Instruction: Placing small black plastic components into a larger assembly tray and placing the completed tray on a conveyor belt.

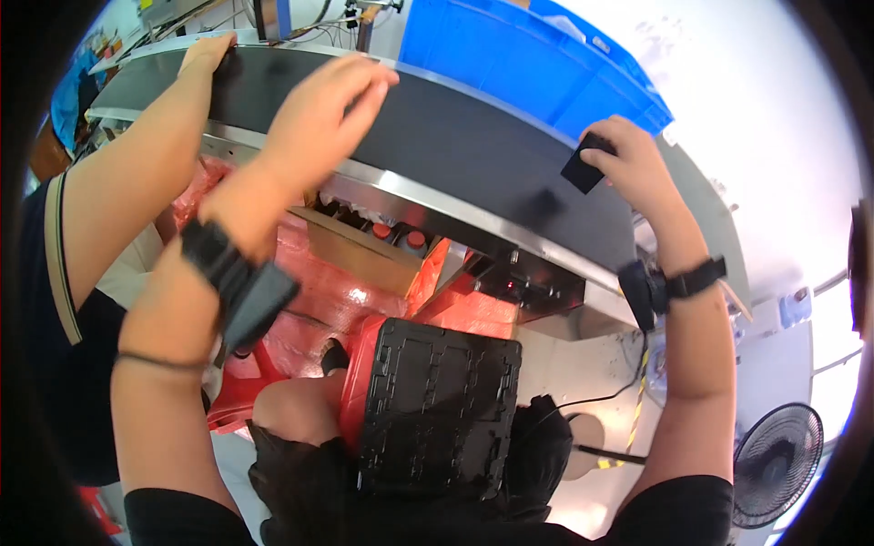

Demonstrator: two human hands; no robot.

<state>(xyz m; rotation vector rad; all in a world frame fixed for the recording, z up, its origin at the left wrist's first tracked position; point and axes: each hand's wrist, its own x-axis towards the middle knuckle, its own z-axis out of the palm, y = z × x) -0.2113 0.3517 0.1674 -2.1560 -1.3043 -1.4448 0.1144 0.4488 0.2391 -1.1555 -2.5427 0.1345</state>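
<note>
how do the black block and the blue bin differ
The block is small and black; the bin is far larger and blue. The block is held in the right hand; the bin sits at the far side of the belt. Both look boxy.

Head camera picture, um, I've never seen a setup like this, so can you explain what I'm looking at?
There's no robot here: these are a person's own bare hands, filmed by a wide fisheye camera worn on the head, which makes straight edges bend. The left hand is over a long black surface, perhaps a conveyor belt; no object can be seen in its fingers. The right hand grips a small black block above that surface. A big blue bin stands along the far side. The other hand, at upper left, belongs to someone else.
</note>
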